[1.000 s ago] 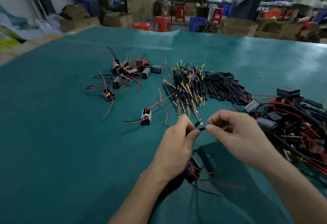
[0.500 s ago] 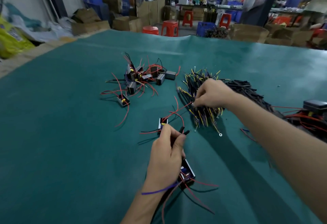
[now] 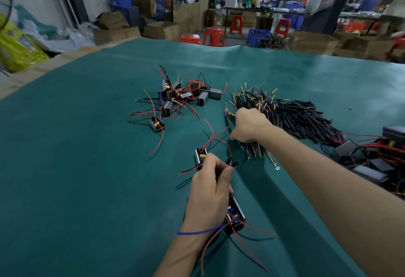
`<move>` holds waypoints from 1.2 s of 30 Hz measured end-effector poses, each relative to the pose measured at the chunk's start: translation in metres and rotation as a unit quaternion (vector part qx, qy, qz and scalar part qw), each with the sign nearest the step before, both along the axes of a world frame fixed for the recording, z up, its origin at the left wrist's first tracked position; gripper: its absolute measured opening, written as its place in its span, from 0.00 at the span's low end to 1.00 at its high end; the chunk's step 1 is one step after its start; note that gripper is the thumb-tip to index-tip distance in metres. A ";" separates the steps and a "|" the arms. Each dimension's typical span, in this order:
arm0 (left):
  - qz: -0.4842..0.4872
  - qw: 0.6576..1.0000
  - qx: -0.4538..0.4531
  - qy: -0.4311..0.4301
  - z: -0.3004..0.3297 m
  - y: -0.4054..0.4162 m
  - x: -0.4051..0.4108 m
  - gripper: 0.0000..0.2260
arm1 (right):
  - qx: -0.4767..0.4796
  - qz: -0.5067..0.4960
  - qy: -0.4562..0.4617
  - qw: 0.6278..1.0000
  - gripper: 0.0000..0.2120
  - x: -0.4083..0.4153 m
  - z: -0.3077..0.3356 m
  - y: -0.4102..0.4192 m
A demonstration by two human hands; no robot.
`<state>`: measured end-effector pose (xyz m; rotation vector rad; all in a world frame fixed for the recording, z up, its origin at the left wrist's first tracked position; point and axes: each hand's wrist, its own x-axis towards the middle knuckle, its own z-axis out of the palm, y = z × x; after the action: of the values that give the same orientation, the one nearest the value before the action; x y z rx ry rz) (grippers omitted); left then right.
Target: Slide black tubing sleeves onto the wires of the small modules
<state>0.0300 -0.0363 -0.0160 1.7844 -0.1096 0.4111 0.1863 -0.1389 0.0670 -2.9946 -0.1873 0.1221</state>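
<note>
A thin black-sleeved wire [image 3: 228, 164] is pinched in the closed fingers of the left hand [image 3: 211, 191], with one small module [image 3: 235, 216] tucked under its palm. The right hand [image 3: 248, 126] is curled shut into the bundle of yellow-and-black leads [image 3: 252, 101]; what is gripped cannot be told. One loose module [image 3: 200, 155] lies just beyond the left fingertips, one pile of black tubing sleeves [image 3: 304, 116] lies right of the bundle on the green mat [image 3: 76, 167]; no writing is legible.

No text, label, brand, number or sign is showing legibly anywhere; print on the crumpled yellow plastic bag [image 3: 15, 46] at far left is blurring beyond reading.
</note>
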 end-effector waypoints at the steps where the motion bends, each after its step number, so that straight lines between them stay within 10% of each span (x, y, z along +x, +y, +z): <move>1: 0.001 1.000 -0.001 -0.001 0.000 0.000 0.000 0.08 | 0.014 0.005 0.004 1.000 0.12 -0.002 0.003 -0.003; 4: 0.002 1.000 0.000 -0.001 -0.001 0.001 0.000 0.08 | 0.186 0.010 0.039 0.982 0.13 -0.016 0.015 -0.032; 9: 0.019 1.000 -0.011 0.005 -0.001 -0.002 0.002 0.08 | 0.570 0.023 0.137 0.810 0.06 -0.079 0.019 -0.107; 15: -0.009 0.996 -0.079 0.029 0.011 -0.036 0.004 0.10 | 0.705 0.046 0.160 0.689 0.21 -0.126 -0.009 -0.153; 28: -0.002 0.983 -0.185 0.016 0.011 -0.075 0.002 0.08 | 0.548 0.005 0.066 0.834 0.22 -0.110 -0.012 -0.136; 36: 0.015 0.980 -0.199 0.023 0.013 -0.074 0.000 0.08 | 0.152 -0.001 -0.085 0.985 0.03 -0.001 0.021 -0.072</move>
<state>0.0299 -0.1106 -0.0031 1.4004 0.0325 0.3824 0.1856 -0.2105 0.0879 -2.6993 -0.2007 -0.1507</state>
